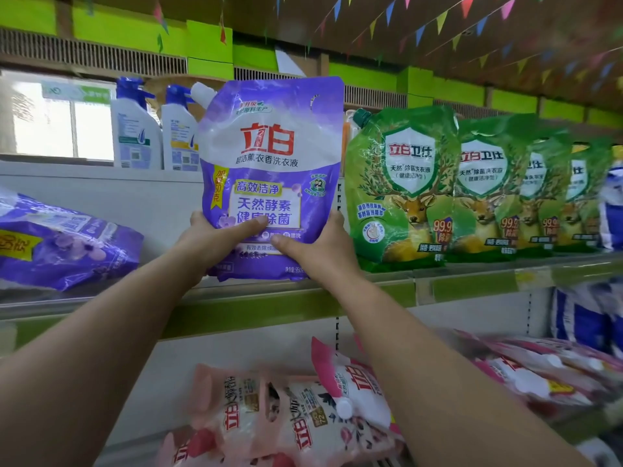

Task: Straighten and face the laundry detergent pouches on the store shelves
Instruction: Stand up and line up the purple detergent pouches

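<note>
On the upper shelf's front edge (303, 291), a tall purple-and-white soft plastic detergent pouch (269, 170) stands upright with its printed front facing out, just left of a row of green deer-printed detergent pouches (401, 183). The left hand (205, 241) grips its lower left side, thumb curled across the front, and the right hand (320, 247) grips its lower right corner, thumb also on the front; the other fingers are hidden behind the pouch.

The step in hand looks like setting this pouch square. To do it well, I judge the base gusset should sit flat on the shelf, the label turned straight forward, and its side brought close beside the first green pouch so the faces line up. Letting go slowly would show whether it stays standing.

The film is glossy and crinkled, bulging with liquid, so it likely sags and slides easily. A white screw-cap spout (202, 94) juts from its top left corner. Another purple pouch (64, 241) lies flat further left, and pink flowered pouches (286, 419) lie tumbled on the shelf below, not yet faced.
</note>
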Demonstrator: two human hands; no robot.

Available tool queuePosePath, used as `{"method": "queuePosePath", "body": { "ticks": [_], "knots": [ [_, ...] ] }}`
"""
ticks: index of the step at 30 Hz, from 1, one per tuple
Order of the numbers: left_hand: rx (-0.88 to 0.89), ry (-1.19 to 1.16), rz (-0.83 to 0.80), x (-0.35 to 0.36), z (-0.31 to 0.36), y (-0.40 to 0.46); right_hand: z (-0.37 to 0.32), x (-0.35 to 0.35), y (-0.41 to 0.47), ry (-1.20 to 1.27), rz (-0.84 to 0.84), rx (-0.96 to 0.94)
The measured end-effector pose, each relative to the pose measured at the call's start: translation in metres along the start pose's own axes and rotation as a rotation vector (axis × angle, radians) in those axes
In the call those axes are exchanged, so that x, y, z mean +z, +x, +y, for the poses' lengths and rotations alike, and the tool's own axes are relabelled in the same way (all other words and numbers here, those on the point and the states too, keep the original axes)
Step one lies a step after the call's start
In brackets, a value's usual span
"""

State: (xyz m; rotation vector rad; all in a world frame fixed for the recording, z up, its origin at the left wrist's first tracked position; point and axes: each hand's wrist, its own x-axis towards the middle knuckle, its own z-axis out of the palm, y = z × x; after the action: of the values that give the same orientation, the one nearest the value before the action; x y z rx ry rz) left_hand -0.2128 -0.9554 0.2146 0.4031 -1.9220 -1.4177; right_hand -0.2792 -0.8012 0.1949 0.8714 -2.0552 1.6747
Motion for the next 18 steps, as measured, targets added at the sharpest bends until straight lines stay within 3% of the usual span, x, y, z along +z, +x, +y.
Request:
{"method": "queuePosePath", "body": {
  "ticks": [18],
  "knots": [
    [-0.034, 0.047, 0.048, 0.0035, 0.0031, -0.0029, -0.0005, -0.0031, 0.0078, 0.045, -0.114, 0.045]
  ]
}}
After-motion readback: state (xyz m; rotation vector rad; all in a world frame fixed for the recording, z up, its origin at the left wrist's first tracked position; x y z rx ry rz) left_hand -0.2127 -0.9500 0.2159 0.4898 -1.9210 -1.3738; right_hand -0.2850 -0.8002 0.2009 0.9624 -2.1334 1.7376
